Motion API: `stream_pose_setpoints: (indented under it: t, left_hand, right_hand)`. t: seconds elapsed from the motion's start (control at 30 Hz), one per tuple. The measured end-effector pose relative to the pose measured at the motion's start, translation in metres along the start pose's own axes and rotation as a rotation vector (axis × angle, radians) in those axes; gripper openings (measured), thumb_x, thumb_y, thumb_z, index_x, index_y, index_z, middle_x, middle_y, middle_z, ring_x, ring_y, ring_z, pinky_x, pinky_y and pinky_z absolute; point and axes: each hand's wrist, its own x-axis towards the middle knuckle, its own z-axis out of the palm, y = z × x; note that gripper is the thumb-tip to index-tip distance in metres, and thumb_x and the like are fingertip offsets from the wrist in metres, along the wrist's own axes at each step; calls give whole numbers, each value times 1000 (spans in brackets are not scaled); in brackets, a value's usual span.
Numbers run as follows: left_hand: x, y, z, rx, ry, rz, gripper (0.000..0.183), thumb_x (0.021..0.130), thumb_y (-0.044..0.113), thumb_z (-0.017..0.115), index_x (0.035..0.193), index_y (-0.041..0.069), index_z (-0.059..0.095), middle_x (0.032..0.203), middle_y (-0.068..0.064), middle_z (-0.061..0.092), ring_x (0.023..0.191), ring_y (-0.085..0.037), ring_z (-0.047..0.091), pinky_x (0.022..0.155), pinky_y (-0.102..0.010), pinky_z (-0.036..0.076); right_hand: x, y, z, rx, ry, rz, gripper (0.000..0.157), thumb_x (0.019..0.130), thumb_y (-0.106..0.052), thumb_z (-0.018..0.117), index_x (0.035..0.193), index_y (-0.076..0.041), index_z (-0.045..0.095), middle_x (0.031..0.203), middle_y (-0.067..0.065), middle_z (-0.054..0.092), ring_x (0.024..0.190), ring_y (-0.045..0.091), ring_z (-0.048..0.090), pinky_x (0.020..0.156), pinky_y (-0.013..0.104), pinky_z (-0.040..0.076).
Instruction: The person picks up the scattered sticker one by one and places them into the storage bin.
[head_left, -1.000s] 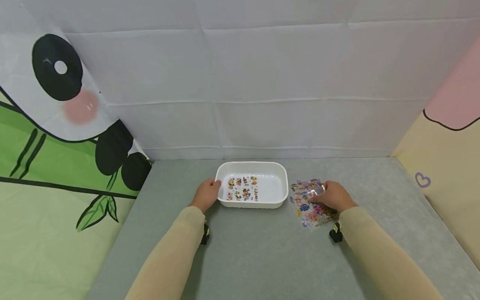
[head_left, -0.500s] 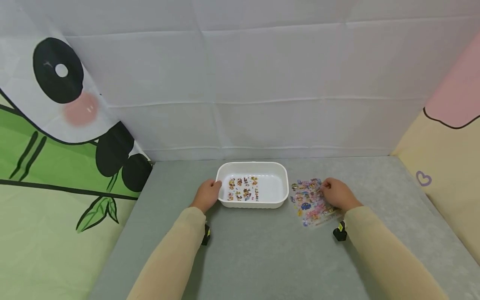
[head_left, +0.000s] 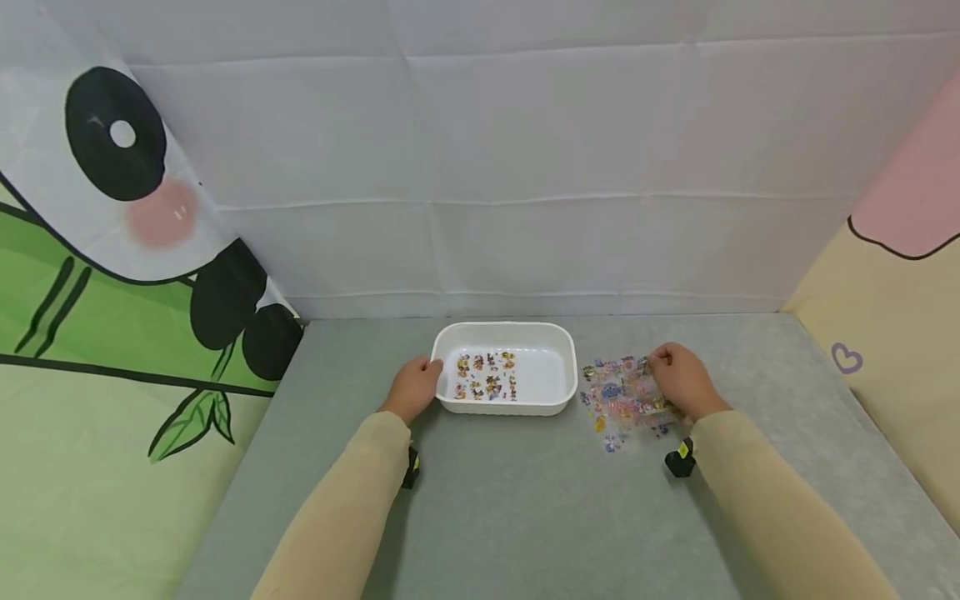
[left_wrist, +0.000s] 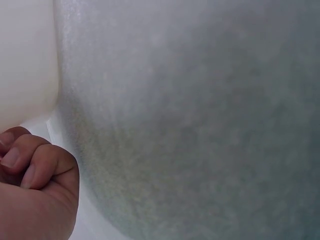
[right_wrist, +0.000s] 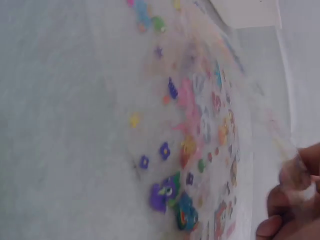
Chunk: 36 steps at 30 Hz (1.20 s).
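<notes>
A white plastic tray [head_left: 546, 408] stands near the back of the table, and my left hand [head_left: 412, 389] grips its left rim. On the tray's floor, toward the left, lies a clear sticker sheet [head_left: 486, 377] with small brown and orange figures. To the right of the tray, several clear sticker sheets [head_left: 611, 408] with colourful cartoon figures lie overlapped. My right hand [head_left: 685, 382] pinches the far right corner of a sheet between thumb and fingers. In the right wrist view that see-through sheet [right_wrist: 270, 117] rises at a slant above the others.
The grey table [head_left: 517, 508] meets a white cloth backdrop [head_left: 525, 167] right behind the tray. A green printed panel [head_left: 112, 317] flanks the left side, a yellow and pink one [head_left: 892, 333] the right.
My right hand has drawn back slightly to the right, with one sheet's corner now lifted and the sheets beneath showing. Its grip moved from over the pile to the corner. Left hand and tray keep still.
</notes>
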Motion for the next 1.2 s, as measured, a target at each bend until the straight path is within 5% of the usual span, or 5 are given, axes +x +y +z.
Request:
stream_pose_setpoints:
  t: [0.47,0.9,1.2]
  left_hand:
    - [4,-2,3,-6,-5,-15,37,109,41,45,101,7,60,97,-10,61,84,-23,53,71,-37,41]
    - [4,0,2,13,0,-8,38,109,41,44,105,7,61,98,-11,60,85,-25,53,72,-38,41]
    - [7,-4,1,21,3,8,38,109,40,45,103,7,60,95,-10,59,82,-24,52,70,-37,41]
  right_hand:
    - [5,-8,-5,103,162,12,41,112,-31,36,127,3,53,102,18,58,68,25,52,60,41,45]
    - [19,-31,-20,180,183,64,51,112,-39,34,138,2,49,115,20,56,83,27,55,72,44,46]
    - [21,-58,-13,232,194,63,45,113,-33,37,137,2,50,118,19,57,82,25,54,73,43,45]
